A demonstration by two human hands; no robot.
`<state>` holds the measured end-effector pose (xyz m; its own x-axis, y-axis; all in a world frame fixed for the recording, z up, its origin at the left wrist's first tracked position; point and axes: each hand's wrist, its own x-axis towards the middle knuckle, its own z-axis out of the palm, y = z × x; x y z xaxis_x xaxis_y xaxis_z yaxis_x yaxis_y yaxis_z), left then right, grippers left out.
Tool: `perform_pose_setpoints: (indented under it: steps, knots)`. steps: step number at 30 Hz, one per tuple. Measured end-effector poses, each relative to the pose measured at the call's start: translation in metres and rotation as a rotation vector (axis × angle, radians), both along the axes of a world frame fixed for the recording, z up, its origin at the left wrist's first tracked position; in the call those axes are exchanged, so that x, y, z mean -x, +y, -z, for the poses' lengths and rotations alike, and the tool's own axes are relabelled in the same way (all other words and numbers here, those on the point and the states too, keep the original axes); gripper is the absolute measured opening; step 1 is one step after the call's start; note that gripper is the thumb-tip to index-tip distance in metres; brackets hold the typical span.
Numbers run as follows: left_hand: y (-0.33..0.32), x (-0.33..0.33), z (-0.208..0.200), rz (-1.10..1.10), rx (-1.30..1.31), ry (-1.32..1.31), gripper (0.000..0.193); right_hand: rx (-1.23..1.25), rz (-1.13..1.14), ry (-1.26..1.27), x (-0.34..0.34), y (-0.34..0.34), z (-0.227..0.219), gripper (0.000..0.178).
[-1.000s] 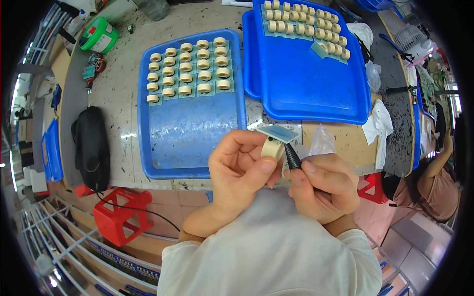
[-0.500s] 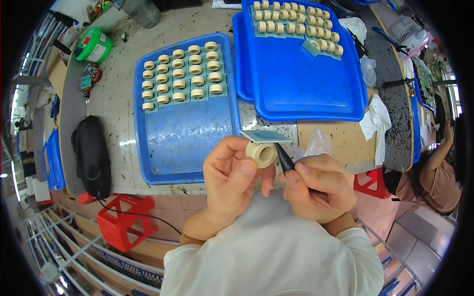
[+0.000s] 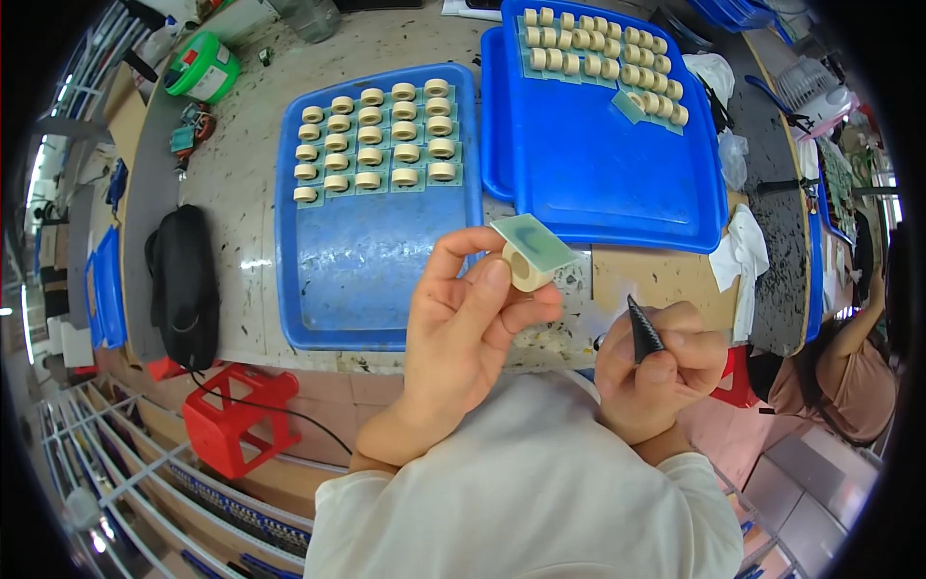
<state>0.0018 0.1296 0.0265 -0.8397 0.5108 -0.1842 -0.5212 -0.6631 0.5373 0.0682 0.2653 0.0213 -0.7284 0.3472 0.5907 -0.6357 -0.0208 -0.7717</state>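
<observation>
My left hand (image 3: pixel 458 333) pinches a cream ring (image 3: pixel 528 274) between thumb and fingers, above the near edge of the bench. A thin pale green square plate (image 3: pixel 536 241) sits against the ring's upper side, tilted, with a darker curved mark showing on it. In my right hand (image 3: pixel 666 372) is a black pointed cone (image 3: pixel 643 333) with a shiny, ridged surface. Its tip points up, apart from the ring and plate. Fingers hide the cone's lower end. Rows of similar rings on green plates (image 3: pixel 369 135) fill the far part of the left blue tray (image 3: pixel 362 280).
Right of it, a stacked blue tray (image 3: pixel 617 183) bears more rings on plates. A black pouch (image 3: pixel 183 285) lies on the bench's left side, near a green tub (image 3: pixel 203 68). White cloth (image 3: pixel 741 246) lies right. A red stool (image 3: pixel 239 415) stands below. Another person (image 3: pixel 854 367) is far right.
My right hand has drawn the black cone away from the ring and plate, to the right and down. My left hand has raised and turned the ring, showing more of the plate's face.
</observation>
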Motion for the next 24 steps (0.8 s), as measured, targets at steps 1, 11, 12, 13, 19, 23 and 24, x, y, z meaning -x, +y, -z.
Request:
perform_pose_setpoints:
  steps: [1, 11, 12, 13, 19, 23, 24]
  knots:
    - [-0.001, 0.0, 0.0, 0.012, -0.016, -0.047, 0.023, 0.002, -0.004, -0.001, 0.001, 0.0, 0.0, 0.025]
    - [0.001, -0.002, 0.008, -0.001, -0.089, 0.172, 0.033, -0.451, 0.128, -0.063, 0.009, -0.009, -0.016, 0.037]
    - [0.003, -0.003, 0.005, -0.036, -0.035, 0.226, 0.034, -0.451, 0.129, -0.065, 0.009, -0.01, -0.017, 0.037]
    - [0.003, -0.003, 0.003, -0.073, 0.021, 0.28, 0.036, -0.444, 0.143, -0.098, 0.008, -0.01, -0.018, 0.036]
    - [0.006, -0.006, 0.003, -0.115, 0.043, 0.34, 0.039, -0.453, 0.183, -0.153, 0.005, -0.011, -0.02, 0.033]
    - [0.005, -0.007, 0.004, -0.112, 0.05, 0.357, 0.039, -0.468, 0.18, -0.163, 0.003, -0.009, -0.019, 0.033]
    - [0.005, -0.007, 0.003, -0.114, 0.055, 0.353, 0.039, -0.471, 0.18, -0.164, 0.003, -0.009, -0.019, 0.033]
